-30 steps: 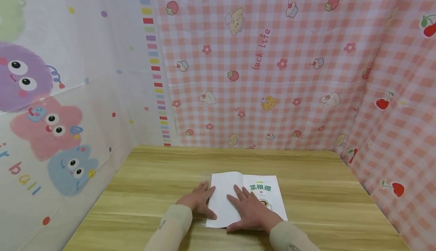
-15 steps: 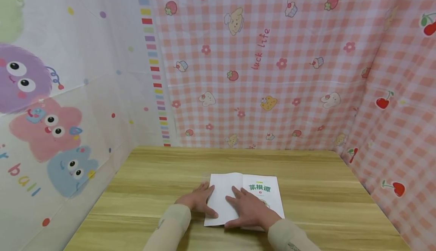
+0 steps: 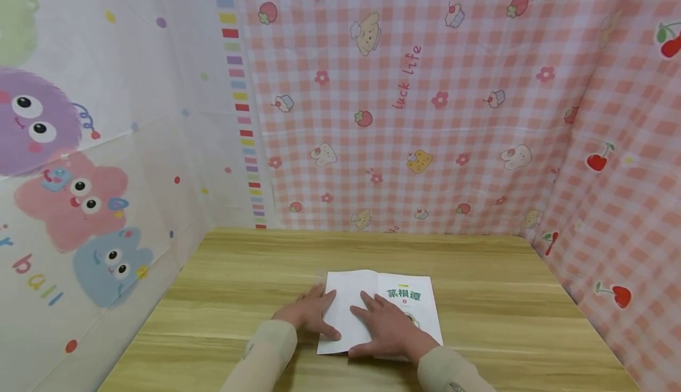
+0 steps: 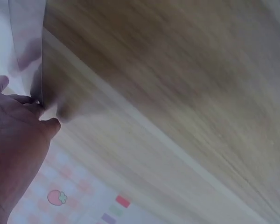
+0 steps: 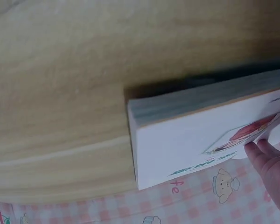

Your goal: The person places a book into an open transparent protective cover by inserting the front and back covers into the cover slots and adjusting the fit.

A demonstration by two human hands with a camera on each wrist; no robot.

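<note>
Here it is, a thick white paper book (image 3: 382,285), open near its front and lying on the wood-grained worktop (image 3: 489,297), towards six o'clock! Its fold runs close to twelve-to-six, bulging gently at the top. Over at nine o'clock, a blank white page (image 3: 346,300), outer edge lifted just off the surface! Across at three, the printed title page (image 3: 427,306) lies flatter, big green characters (image 3: 403,294) up towards one o'clock, a little red dot below, then a red-topped picture (image 5: 249,128), partly covered. Underneath, a deep grey-edged page block (image 5: 205,102)!
</note>
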